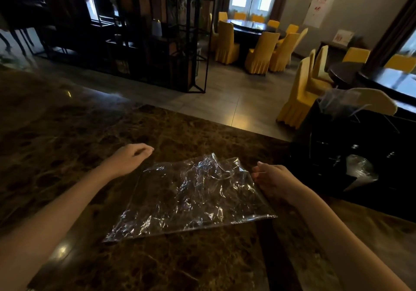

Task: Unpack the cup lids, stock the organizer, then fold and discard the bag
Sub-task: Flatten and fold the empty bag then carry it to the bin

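A clear, crinkled plastic bag (191,196) lies flat and empty on the dark brown marble counter (67,155). My left hand (131,155) hovers just beyond the bag's far left corner, fingers loosely curled, holding nothing. My right hand (273,179) is at the bag's right edge with fingers apart, touching or almost touching the plastic. A black organizer (337,151) stands on the counter to the right, with clear cup lids (360,169) showing in a lower compartment.
A cream curved piece and some clear plastic (351,101) stick out of the organizer's top. Beyond the counter's far edge is a tiled floor, a black metal shelf (157,42) and dark tables with yellow-covered chairs (299,94).
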Demonstrator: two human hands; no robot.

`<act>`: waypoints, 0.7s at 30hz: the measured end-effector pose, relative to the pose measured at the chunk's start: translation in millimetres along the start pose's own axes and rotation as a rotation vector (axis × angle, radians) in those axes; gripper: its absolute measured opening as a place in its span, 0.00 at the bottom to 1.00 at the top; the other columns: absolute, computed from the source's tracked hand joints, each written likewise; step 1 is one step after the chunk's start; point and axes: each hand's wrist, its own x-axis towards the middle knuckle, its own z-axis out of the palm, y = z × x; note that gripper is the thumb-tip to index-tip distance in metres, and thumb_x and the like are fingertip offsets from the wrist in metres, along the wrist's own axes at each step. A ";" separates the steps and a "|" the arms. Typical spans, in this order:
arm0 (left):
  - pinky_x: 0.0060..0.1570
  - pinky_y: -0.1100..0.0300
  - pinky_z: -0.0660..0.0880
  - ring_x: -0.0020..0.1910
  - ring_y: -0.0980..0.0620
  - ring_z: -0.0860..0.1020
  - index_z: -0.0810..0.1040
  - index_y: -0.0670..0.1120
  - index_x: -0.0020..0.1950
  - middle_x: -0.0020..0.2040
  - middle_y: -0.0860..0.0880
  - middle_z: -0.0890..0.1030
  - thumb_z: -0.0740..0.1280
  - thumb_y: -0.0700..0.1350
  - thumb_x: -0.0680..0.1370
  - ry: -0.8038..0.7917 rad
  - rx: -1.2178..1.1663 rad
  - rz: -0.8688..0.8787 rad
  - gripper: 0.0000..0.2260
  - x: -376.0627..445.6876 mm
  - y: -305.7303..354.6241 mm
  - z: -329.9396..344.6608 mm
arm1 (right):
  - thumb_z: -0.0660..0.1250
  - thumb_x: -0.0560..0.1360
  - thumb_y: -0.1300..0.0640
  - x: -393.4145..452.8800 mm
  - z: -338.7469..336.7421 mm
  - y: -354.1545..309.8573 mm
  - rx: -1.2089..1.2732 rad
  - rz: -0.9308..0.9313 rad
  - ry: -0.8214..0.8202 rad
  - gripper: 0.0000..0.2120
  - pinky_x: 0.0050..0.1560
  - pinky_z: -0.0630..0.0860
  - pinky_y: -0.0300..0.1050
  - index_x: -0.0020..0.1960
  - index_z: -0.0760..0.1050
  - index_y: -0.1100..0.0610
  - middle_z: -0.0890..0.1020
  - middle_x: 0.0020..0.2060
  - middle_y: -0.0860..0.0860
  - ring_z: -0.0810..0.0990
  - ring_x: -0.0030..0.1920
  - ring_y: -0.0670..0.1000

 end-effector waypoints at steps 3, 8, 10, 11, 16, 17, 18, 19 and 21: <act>0.61 0.57 0.69 0.67 0.50 0.75 0.78 0.51 0.68 0.67 0.50 0.79 0.59 0.54 0.84 -0.090 0.021 -0.032 0.17 16.9 -5.4 5.5 | 0.68 0.80 0.45 19.1 14.8 -11.5 -0.002 0.009 -0.021 0.17 0.48 0.79 0.48 0.54 0.84 0.59 0.88 0.44 0.54 0.84 0.47 0.54; 0.60 0.57 0.71 0.63 0.52 0.77 0.80 0.54 0.62 0.62 0.53 0.81 0.61 0.55 0.83 -0.209 0.061 -0.053 0.13 32.5 -18.0 13.0 | 0.69 0.78 0.42 42.0 30.8 -22.7 -0.040 0.049 -0.090 0.19 0.37 0.77 0.42 0.51 0.85 0.58 0.86 0.41 0.52 0.84 0.41 0.49; 0.58 0.59 0.72 0.61 0.54 0.78 0.80 0.59 0.59 0.59 0.56 0.81 0.62 0.57 0.81 -0.219 0.059 -0.038 0.11 35.8 -23.3 13.4 | 0.71 0.77 0.43 50.0 34.7 -22.3 -0.054 0.037 -0.102 0.18 0.31 0.77 0.38 0.48 0.85 0.58 0.83 0.35 0.51 0.82 0.33 0.46; 0.58 0.59 0.72 0.61 0.55 0.77 0.80 0.61 0.58 0.58 0.57 0.81 0.63 0.58 0.81 -0.221 0.060 -0.022 0.09 37.0 -26.0 13.7 | 0.71 0.77 0.44 53.0 37.0 -21.8 -0.061 0.020 -0.110 0.17 0.28 0.77 0.37 0.46 0.86 0.58 0.82 0.33 0.51 0.81 0.30 0.44; 0.68 0.47 0.69 0.64 0.54 0.72 0.81 0.63 0.57 0.59 0.60 0.80 0.64 0.59 0.79 -0.283 0.121 0.064 0.09 41.4 -32.1 14.7 | 0.73 0.77 0.54 65.8 42.9 -20.0 -0.008 -0.011 -0.144 0.06 0.28 0.77 0.35 0.45 0.88 0.52 0.84 0.30 0.48 0.81 0.28 0.42; 0.67 0.48 0.70 0.63 0.56 0.73 0.81 0.63 0.55 0.57 0.62 0.80 0.65 0.59 0.79 -0.300 0.121 0.079 0.08 41.9 -31.5 14.9 | 0.72 0.78 0.55 66.4 43.7 -20.4 0.011 -0.007 -0.145 0.07 0.27 0.76 0.35 0.44 0.89 0.51 0.83 0.29 0.47 0.80 0.26 0.42; 0.66 0.50 0.71 0.60 0.59 0.75 0.82 0.63 0.53 0.54 0.63 0.81 0.66 0.59 0.78 -0.317 0.113 0.094 0.07 42.0 -30.6 15.0 | 0.71 0.78 0.56 67.4 43.8 -20.1 0.025 -0.011 -0.147 0.07 0.26 0.75 0.35 0.45 0.88 0.52 0.81 0.27 0.47 0.78 0.25 0.41; 0.63 0.52 0.73 0.56 0.62 0.77 0.82 0.64 0.51 0.51 0.63 0.83 0.67 0.59 0.77 -0.332 0.092 0.101 0.06 41.4 -28.6 14.9 | 0.71 0.78 0.56 66.8 44.1 -20.6 0.052 -0.018 -0.149 0.08 0.25 0.74 0.35 0.45 0.88 0.52 0.80 0.26 0.47 0.77 0.24 0.41; 0.58 0.58 0.75 0.51 0.67 0.80 0.81 0.63 0.50 0.49 0.65 0.84 0.69 0.61 0.75 -0.358 0.019 0.078 0.07 38.6 -23.3 14.0 | 0.70 0.79 0.58 65.7 42.3 -20.9 0.113 -0.039 -0.154 0.09 0.24 0.73 0.35 0.45 0.88 0.53 0.81 0.27 0.47 0.77 0.24 0.41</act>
